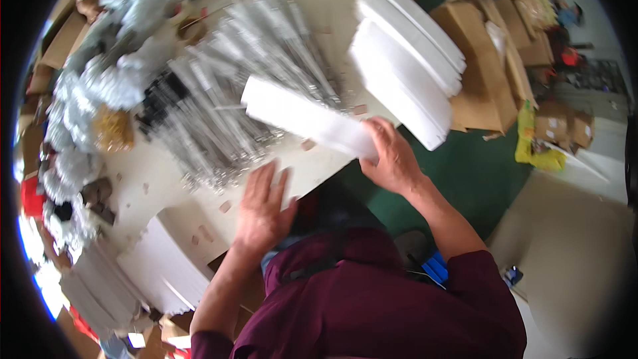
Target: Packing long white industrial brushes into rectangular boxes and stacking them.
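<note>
My right hand (392, 158) grips the near end of a long, narrow white box (309, 118), thumb on one side and fingers on the other. The box is held at a slant over the table, its far end pointing left. My left hand (261, 207) is apart from it, fingers stretched out over the table's near edge, with nothing in it. Beyond both hands lies a spread of slim silver-grey rods (219, 86), some with black ends (163, 96). Motion blur hides their finer detail.
White flat pieces (405, 66) are stacked at the table's right edge, beside an open brown carton (478, 66). More white pieces (163, 262) lie at the near left. Clear plastic bags (126, 73) are heaped along the far left. A tape roll (191, 28) lies behind the rods.
</note>
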{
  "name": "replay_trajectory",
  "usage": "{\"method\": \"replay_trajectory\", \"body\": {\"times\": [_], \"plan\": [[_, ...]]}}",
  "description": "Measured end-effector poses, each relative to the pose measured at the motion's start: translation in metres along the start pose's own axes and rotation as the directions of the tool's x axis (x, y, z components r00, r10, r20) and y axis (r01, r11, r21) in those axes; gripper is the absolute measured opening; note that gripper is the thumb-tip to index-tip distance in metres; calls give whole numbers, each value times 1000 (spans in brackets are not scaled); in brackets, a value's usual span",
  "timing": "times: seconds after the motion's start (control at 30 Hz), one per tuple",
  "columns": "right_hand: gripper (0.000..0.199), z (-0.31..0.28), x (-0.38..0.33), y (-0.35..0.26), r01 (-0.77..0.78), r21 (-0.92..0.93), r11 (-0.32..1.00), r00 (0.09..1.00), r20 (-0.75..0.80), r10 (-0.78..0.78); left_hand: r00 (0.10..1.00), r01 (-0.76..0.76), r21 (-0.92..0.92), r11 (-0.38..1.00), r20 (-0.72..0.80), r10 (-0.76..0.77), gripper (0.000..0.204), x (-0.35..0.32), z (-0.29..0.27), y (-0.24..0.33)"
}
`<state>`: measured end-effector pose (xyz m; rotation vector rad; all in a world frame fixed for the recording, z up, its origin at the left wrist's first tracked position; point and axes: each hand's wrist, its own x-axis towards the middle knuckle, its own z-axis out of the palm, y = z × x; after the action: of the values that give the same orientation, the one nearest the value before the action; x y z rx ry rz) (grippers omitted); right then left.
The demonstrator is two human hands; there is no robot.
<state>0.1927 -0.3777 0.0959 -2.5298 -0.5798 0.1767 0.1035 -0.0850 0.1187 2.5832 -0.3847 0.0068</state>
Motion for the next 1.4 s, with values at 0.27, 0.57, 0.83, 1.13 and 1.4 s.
{"method": "replay_trajectory", "body": {"times": [0.27, 0.57, 0.83, 1.13, 1.4], "plan": [[66, 49, 13, -73, 310, 188, 932, 908, 233, -349, 992, -123, 168, 978, 41, 118, 50, 1, 28, -16], [20, 65, 37, -71, -118, 461, 880, 838, 522, -161, 998, 63, 123, 990, 23, -66, 40, -63, 18, -40], [28, 90, 48, -104, -48, 317, 947, 894, 436, -101, 977, 205, 45, 978, 57, -208, 50, -78, 25, -39], [50, 122, 22, -124, 218, -4, 976, 958, 195, -213, 964, 260, 281, 924, -19, -265, 37, -83, 34, -53], [58, 159, 6, -122, 138, 157, 978, 962, 212, -170, 955, 262, 355, 897, 38, -294, 38, -91, 38, -55]]}}
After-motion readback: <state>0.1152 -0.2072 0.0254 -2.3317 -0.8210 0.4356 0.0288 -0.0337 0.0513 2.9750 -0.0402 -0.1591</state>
